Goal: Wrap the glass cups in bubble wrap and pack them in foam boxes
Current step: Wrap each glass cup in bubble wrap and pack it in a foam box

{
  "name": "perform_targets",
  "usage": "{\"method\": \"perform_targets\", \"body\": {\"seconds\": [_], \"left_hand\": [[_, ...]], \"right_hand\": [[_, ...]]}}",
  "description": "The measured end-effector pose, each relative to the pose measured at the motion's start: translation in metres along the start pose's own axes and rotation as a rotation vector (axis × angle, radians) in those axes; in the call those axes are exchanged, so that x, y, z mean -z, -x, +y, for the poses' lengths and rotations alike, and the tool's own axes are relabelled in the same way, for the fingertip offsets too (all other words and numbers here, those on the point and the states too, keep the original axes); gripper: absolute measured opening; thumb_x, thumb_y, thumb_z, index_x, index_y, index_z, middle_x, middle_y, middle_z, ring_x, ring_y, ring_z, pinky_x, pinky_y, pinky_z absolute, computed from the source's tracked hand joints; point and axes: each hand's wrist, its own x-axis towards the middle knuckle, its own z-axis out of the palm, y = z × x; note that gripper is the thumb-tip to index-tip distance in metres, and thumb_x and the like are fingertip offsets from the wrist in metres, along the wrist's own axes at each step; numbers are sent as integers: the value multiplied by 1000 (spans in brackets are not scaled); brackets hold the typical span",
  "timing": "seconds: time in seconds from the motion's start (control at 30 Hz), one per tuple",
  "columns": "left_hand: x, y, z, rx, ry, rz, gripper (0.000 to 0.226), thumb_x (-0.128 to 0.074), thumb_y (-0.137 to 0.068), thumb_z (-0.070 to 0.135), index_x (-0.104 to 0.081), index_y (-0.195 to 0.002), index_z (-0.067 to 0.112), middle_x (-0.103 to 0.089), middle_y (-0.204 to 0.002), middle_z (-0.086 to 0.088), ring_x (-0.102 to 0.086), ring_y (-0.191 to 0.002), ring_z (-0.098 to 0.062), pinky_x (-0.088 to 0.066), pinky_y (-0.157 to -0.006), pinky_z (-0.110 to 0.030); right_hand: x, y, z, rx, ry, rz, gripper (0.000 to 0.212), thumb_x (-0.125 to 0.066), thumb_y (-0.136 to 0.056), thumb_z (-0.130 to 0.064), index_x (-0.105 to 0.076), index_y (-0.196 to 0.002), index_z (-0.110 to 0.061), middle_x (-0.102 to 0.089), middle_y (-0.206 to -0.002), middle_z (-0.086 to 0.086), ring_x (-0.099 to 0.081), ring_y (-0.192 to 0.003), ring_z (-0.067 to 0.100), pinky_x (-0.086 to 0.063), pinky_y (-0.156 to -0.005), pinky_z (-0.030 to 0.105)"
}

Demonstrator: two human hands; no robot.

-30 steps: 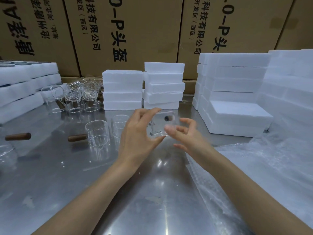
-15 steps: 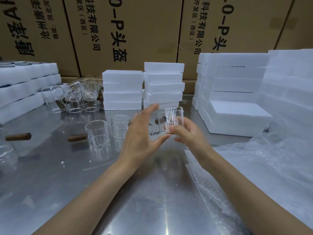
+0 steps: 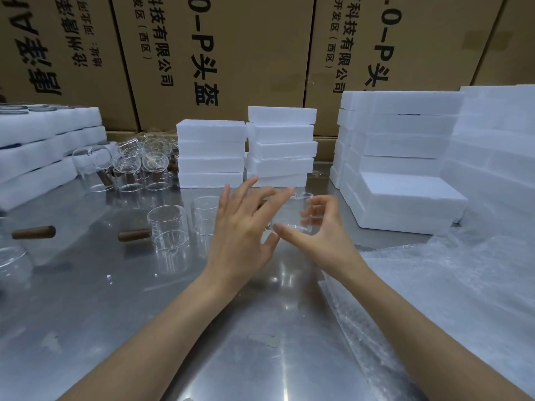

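Above the middle of the steel table [image 3: 121,308] I hold one clear glass cup [image 3: 291,212] between my hands. My right hand [image 3: 321,231] pinches it, thumb under its base and curled fingers on its right side. My left hand [image 3: 246,224] is at the cup's left side with its fingers spread and nearly straight; they hide part of the glass. A sheet of bubble wrap [image 3: 440,287] lies flat on the table to the right, under my right forearm. White foam boxes [image 3: 405,198] stand stacked behind it.
Two loose glass cups [image 3: 168,227] [image 3: 204,212] stand left of my hands, one with a wooden handle [image 3: 134,235]. Several more glasses [image 3: 130,166] cluster at the back left. Foam stacks [image 3: 211,154] [image 3: 282,146] stand behind, foam trays [image 3: 43,146] at the left, cardboard cartons [image 3: 231,53] along the back.
The cup has turned between my hands and sunk slightly. My left hand's fingers have spread away from gripping it, while my right hand has taken the cup in a pinch.
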Motion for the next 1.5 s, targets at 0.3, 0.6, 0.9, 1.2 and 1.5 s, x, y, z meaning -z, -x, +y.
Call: {"method": "perform_targets", "body": {"seconds": [0.3, 0.6, 0.9, 1.2, 1.5], "left_hand": [[0, 0, -8, 281, 427, -7, 101, -80, -67, 50, -12, -142, 40, -25, -154, 5, -30, -140, -16, -40, -104, -54], [-4, 0, -1, 378, 565, -34, 55, -83, -71, 31, -52, -116, 35, -57, -120, 19, -55, -117, -11, -44, -101, -45], [2, -3, 6, 210, 376, 11, 56, -73, -79, 26, -57, -131, 15, -48, -120, 1, -45, -115, -15, -49, -90, -47], [-3, -5, 5, 738, 995, -234, 90, -66, -68, 56, -28, -146, 31, -35, -150, 8, -41, -128, 2, -33, -108, -25], [-5, -6, -5, 834, 1186, -162, 60, -72, -67, 39, -64, -120, 12, -68, -119, -1, -63, -107, -2, -46, -80, -8]], "right_hand": [[12, -5, -1, -186, -247, -31, 41, -70, -78, -40, -61, -114, -23, -64, -109, -4, -59, -101, 3, -48, -88, 27], [11, -4, -3, -252, -301, -263, 56, -63, -68, -50, -58, -121, -34, -59, -125, -12, -50, -120, 4, -39, -101, 36], [6, 2, -6, -165, -188, -128, 70, -76, -67, -45, -43, -126, -28, -51, -116, -12, -56, -104, 0, -44, -68, 9], [9, -3, -4, -233, -313, -161, 31, -70, -70, -45, -67, -99, -34, -65, -110, -23, -57, -102, -9, -43, -91, 29], [13, -2, -5, -246, -343, -217, 37, -71, -74, -47, -65, -108, -32, -65, -113, -16, -56, -110, -1, -44, -94, 33]]}}
